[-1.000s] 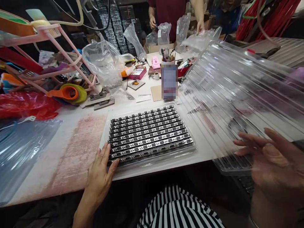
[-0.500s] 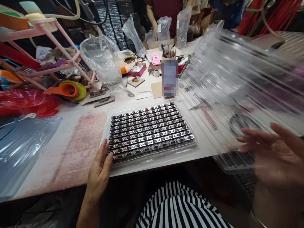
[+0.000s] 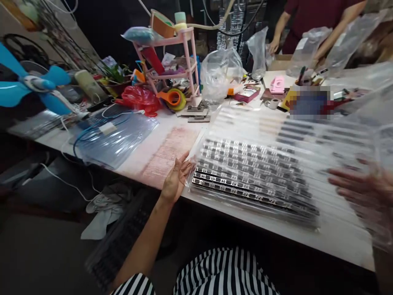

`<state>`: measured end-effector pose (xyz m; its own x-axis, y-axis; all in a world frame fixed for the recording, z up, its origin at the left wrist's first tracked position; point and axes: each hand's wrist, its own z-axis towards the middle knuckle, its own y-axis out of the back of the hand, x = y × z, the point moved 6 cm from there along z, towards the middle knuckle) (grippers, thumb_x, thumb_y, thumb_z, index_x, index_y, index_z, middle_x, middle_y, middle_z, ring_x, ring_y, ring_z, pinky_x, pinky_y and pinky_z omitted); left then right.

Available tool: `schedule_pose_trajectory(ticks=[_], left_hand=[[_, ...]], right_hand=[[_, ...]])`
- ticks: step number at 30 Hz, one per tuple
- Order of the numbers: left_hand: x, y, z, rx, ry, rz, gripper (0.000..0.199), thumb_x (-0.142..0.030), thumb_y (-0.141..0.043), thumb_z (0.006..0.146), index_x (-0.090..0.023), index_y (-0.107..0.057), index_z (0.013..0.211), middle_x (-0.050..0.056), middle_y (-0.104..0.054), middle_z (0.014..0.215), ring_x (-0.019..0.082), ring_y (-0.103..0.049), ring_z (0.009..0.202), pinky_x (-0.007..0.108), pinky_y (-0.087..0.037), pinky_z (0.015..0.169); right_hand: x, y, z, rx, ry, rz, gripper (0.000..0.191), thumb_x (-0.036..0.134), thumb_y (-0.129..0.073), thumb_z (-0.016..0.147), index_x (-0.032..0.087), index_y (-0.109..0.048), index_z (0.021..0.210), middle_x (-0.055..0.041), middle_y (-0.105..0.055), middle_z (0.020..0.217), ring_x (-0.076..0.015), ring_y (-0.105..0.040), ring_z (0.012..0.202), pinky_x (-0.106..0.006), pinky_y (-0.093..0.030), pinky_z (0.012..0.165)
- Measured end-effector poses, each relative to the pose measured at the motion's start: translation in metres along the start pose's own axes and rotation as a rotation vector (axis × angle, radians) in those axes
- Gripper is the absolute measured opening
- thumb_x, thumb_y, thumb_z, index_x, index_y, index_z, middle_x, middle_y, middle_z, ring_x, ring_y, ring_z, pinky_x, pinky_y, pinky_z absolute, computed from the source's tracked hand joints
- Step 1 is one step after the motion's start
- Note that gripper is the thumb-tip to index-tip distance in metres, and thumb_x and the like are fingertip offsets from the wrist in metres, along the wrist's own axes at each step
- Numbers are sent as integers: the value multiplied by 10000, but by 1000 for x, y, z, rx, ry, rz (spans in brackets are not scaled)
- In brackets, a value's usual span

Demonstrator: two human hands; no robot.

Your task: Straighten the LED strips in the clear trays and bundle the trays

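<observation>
A clear plastic tray (image 3: pixel 313 227) on the table's front edge bears rows of metal-faced connectors (image 3: pixel 233 189). Over its back and right lies a blurred, ribbed clear plastic tray (image 3: pixel 242 119), slanting across the connectors. At the left side of the filled tray is my left hand (image 3: pixel 175 180), fingers apart and stretched, fingertips against the edge. My right hand (image 3: pixel 365 188), smeared by motion, is at the right side of the ribbed tray and appears to hold it. Its fingers point left; the exact grip is unclear.
To the left lie clear plastic sheets (image 3: pixel 123 137) with a blue cable, beside a blue fan (image 3: pixel 39 84). A pink rack (image 3: pixel 188 61) with tape rolls, a red bag (image 3: pixel 141 98) and clear bags stand behind. Across the table a person in dark red (image 3: pixel 319 20) works at a box.
My view has turned left. The ribbed clear tray has come down from the raised right side over the connectors. My left hand's fingers have opened wider beside the filled tray.
</observation>
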<state>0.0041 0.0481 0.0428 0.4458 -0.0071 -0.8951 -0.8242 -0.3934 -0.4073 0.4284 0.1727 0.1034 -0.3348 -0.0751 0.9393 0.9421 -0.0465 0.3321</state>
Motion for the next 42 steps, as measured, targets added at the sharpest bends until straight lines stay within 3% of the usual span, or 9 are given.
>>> schedule_pose_trajectory(ticks=[4, 9, 12, 15, 18, 21, 32, 38, 42], left_hand=[[-2, 8, -1, 41, 12, 30, 584, -576, -376, 902, -223, -454, 1360, 112, -493, 1394, 251, -455, 1291, 428, -315, 1111], [-3, 11, 0, 51, 3, 89, 490, -465, -517, 883, -237, -504, 1316, 88, -445, 1436, 264, -470, 1275, 435, -316, 1114], [-1, 8, 3, 71, 17, 205, 503, -409, -584, 855, -214, -507, 1313, 86, -489, 1402, 266, -476, 1269, 428, -327, 1111], [-4, 3, 7, 97, -58, 440, 512, -406, -578, 855, -206, -502, 1320, 80, -471, 1417, 251, -425, 1312, 403, -307, 1123], [-13, -6, 11, 135, -217, 719, 473, -406, -534, 874, -214, -518, 1306, 53, -353, 1498, 217, -287, 1393, 360, -254, 1148], [-17, -16, 17, 207, -303, 944, 476, -412, -479, 897, -229, -485, 1337, 42, -291, 1528, 198, -232, 1415, 370, -206, 1164], [7, -23, 34, 178, -364, 1348, 568, -452, -332, 922, -170, -378, 1413, 68, -261, 1532, 210, -257, 1403, 427, -215, 1160], [-2, -15, 26, 157, -423, 1358, 571, -462, -403, 896, -144, -452, 1369, 93, -424, 1438, 231, -387, 1331, 410, -297, 1116], [-6, -10, -15, 351, -489, 1347, 483, -306, -408, 920, -282, -400, 1402, 11, -447, 1427, 192, -425, 1301, 351, -369, 1068]], right_hand=[[7, -53, -6, 80, -342, 153, 601, 444, -643, 742, 239, -526, 1294, -156, -714, 902, -300, -699, 784, -370, -574, 552], [-7, -51, 7, 116, -358, 102, 666, 447, -676, 724, 242, -507, 1335, -143, -713, 855, -308, -698, 746, -384, -575, 556], [-22, -42, 12, 132, -293, 6, 746, 483, -700, 694, 182, -499, 1347, -115, -687, 690, -277, -656, 557, -360, -519, 432], [-22, -33, 16, 85, -127, -458, 647, 547, -585, 773, 140, -571, 1275, -94, -663, 677, -200, -574, 460, -329, -470, 424], [-7, -35, 16, 26, 101, -820, 518, 471, -466, 860, 129, -617, 1218, -129, -656, 946, -180, -605, 587, -363, -513, 637], [4, -49, 12, 74, 280, -853, 464, 391, -411, 905, 126, -596, 1238, -147, -580, 1160, -215, -632, 860, -337, -502, 798], [2, -102, -6, 288, 379, -1317, 581, -11, -323, 776, 0, -446, 1343, -230, -380, 1428, -285, -639, 969, -395, -531, 783], [-2, -80, 3, 379, 409, -1085, 568, 10, -314, 803, 45, -459, 1351, -182, -358, 1455, -287, -603, 1083, -397, -526, 845], [-21, -43, 14, 516, 502, -738, 508, 131, -341, 904, 233, -446, 1389, -35, -389, 1458, -214, -546, 1186, -347, -480, 961]])
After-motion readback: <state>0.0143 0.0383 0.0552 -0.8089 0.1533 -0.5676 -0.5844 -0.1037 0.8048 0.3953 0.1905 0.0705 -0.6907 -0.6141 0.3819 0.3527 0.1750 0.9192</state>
